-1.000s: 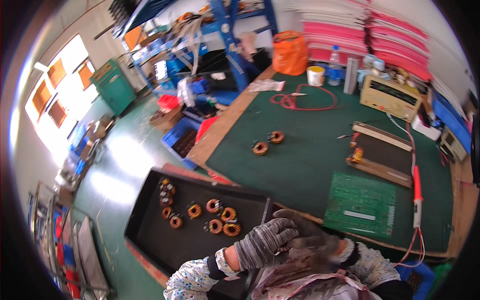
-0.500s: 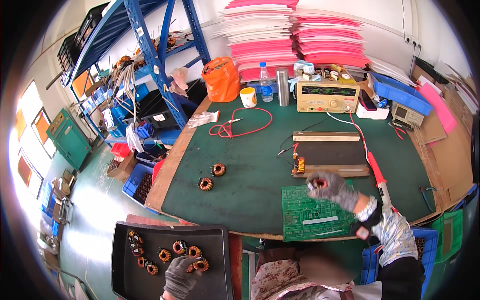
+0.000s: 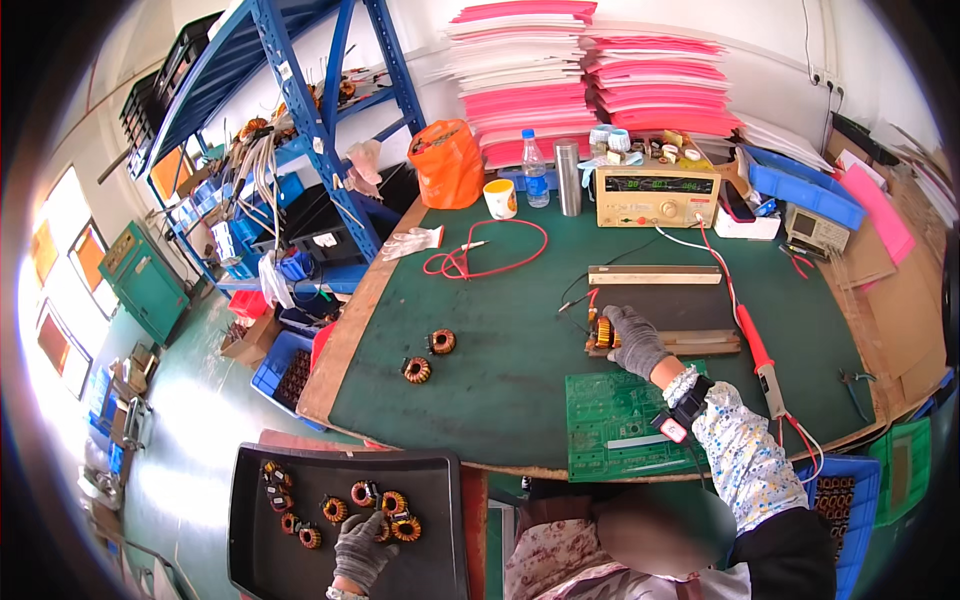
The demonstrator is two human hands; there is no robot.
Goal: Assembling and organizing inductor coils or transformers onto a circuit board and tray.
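Note:
My gloved left hand is low over the black tray, its fingers closed at a copper-wound toroidal coil. Several similar coils lie around it in the tray. On the green bench mat, my gloved right hand has its fingers around a toroidal coil at the left end of a wooden-railed fixture. Its palm hides whether a second coil is in it. Under my right forearm lies a green circuit board. Two loose coils, one of them a dark-wound coil, sit left on the mat.
A yellow bench meter stands at the back, with a red-handled probe and its leads to the right. Behind are a steel flask, a water bottle and a mug. Pliers lie near the right edge.
My right hand has moved from above the circuit board, where it held a coil, up and left to the coil on the fixture. My left hand stays among the tray's coils.

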